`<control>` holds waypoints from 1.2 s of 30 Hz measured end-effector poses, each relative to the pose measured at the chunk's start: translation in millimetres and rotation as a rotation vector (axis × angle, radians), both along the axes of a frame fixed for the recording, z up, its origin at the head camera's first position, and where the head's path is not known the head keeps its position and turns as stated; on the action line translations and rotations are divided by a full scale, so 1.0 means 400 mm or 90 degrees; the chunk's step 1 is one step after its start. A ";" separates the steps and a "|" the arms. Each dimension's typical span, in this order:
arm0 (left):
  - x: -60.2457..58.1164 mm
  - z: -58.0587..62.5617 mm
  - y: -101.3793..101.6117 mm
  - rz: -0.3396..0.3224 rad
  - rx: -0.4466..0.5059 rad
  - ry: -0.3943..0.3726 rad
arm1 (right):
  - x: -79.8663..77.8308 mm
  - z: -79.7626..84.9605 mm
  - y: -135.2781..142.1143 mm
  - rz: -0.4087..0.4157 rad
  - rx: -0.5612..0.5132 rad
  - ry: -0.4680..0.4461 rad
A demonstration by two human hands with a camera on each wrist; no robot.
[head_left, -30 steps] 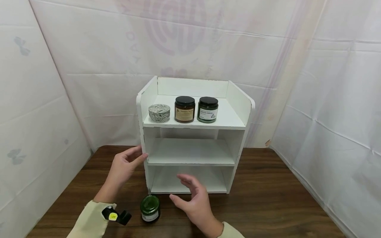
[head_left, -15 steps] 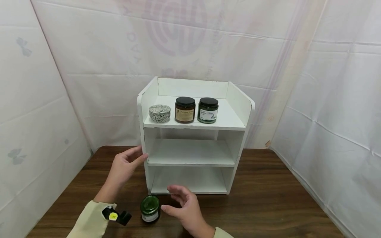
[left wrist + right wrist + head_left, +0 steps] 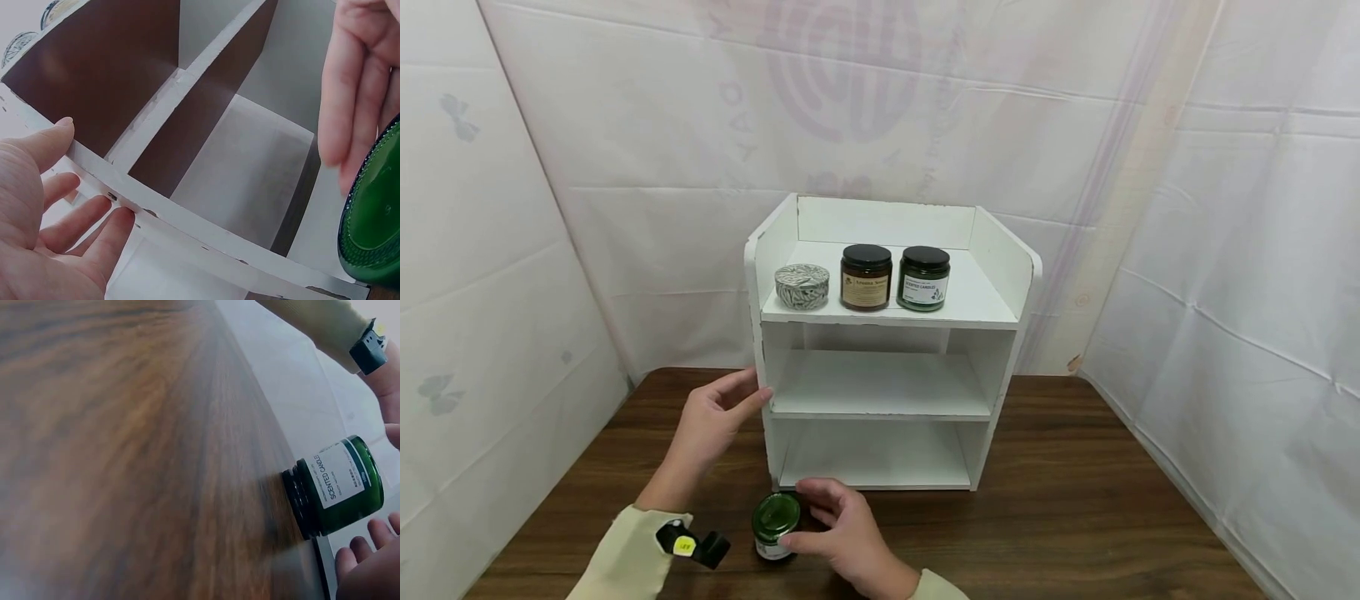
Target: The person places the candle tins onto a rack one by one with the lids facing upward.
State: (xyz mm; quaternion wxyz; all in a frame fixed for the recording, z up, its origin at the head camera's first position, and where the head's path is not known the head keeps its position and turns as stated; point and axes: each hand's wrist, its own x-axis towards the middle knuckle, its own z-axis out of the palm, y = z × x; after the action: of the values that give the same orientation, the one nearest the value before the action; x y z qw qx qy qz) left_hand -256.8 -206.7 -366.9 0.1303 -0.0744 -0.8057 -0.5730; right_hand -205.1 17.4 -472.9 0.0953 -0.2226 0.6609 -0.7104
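A green glass scented candle jar (image 3: pixel 777 518) stands upside down on the table, dark lid end down, its "SCENTED CANDLE" label (image 3: pixel 337 475) visible in the right wrist view. My right hand (image 3: pixel 848 537) curves around its right side, the thumb overlapping the near side and the fingers beyond it. A gap shows between those fingers (image 3: pixel 361 553) and the glass. Up at the white shelf unit (image 3: pixel 880 323), my left hand (image 3: pixel 709 421) rests on the left side panel, thumb (image 3: pixel 59 134) on its front edge and fingers along the outside. It holds no loose thing.
On the top shelf are a round leaf-patterned tin (image 3: pixel 802 287), an amber candle jar (image 3: pixel 866 279) and a green candle jar (image 3: pixel 923 279) with black lids. Two lower shelves lie below. The dark wooden table (image 3: pixel 1075 492) ends at white hanging sheets (image 3: pixel 677 250).
My right hand has moved left and slightly down from in front of the shelf unit to the green jar. The left hand stays on the panel.
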 end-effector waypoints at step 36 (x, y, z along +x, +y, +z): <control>-0.006 -0.010 0.002 0.003 -0.017 0.010 | -0.024 0.005 -0.054 -0.028 0.170 0.061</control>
State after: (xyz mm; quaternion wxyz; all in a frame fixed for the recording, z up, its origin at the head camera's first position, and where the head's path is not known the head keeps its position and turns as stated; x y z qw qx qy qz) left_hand -259.3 -205.7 -370.7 0.1370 -0.0783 -0.8125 -0.5611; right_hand -214.6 -4.1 -470.8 0.0764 -0.2272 0.7580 -0.6066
